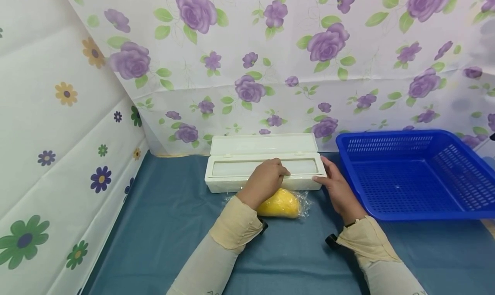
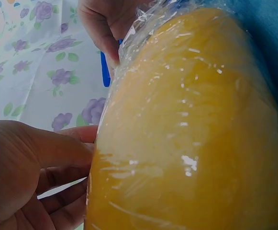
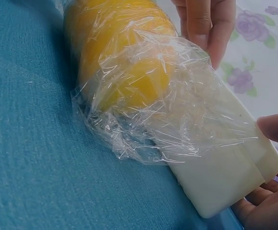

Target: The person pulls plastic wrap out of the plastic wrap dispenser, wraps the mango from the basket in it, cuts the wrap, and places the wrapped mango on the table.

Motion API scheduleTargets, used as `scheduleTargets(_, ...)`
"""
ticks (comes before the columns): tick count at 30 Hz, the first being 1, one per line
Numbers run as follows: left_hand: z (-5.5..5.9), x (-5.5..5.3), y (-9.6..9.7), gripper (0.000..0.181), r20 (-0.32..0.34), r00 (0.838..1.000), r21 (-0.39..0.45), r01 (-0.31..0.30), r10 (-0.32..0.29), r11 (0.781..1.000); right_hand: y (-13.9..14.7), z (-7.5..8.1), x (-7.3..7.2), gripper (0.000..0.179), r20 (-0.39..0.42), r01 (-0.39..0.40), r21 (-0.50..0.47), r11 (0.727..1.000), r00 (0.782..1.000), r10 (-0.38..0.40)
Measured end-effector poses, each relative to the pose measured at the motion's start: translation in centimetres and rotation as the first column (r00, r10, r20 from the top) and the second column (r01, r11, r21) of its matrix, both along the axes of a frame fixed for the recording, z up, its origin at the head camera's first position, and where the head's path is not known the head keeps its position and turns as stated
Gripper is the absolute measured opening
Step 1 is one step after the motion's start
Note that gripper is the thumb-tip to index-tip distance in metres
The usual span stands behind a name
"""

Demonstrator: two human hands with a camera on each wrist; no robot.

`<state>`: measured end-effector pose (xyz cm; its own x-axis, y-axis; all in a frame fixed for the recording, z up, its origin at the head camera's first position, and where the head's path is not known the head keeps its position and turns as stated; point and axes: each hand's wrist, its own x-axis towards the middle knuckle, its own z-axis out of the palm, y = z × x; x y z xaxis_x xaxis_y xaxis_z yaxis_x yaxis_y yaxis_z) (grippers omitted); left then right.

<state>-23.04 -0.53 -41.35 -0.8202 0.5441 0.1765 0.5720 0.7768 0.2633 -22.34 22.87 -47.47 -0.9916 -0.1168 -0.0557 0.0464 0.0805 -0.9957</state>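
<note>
A long white cling film dispenser box [image 1: 263, 184] stands with its lid [image 1: 267, 144] raised at the back. My right hand [image 1: 340, 192] grips its right end, the thumb [image 3: 275, 127] on the front side and fingers curled behind the end. My left hand [image 1: 264, 179] reaches over the middle of the box, fingertips right at the front rim of its long opening. I cannot tell whether those fingers pinch anything. Close in front lies a yellow, mango-like fruit [image 1: 284, 203] wrapped in clear film [image 3: 191, 105], under the left wrist. The film's loose ends are crumpled.
To the right stands a blue perforated basket [image 1: 386, 200]. Blue-green cloth [image 1: 166, 226] covers the table. Flowered sheets hang as a back wall [image 1: 239, 50] and a left wall [image 1: 50, 127], the back one close behind the box.
</note>
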Motion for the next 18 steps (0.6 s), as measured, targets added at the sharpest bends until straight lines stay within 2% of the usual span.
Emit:
scheduleTargets(9,0.06,-0.08,-0.22,0.030,0.026,1.000,0.025,-0.007,0.007,1.000,-0.04,0.08,-0.01,0.079,0.005,0.000,0.008,1.000,1.000,0.000)
scheduleTargets(18,0.07,-0.10,-0.10,0.031,0.037,0.999,0.004,-0.018,0.018,1.000,0.01,0.13,-0.05,0.079,0.014,0.002,0.005,1.000,1.000,-0.002)
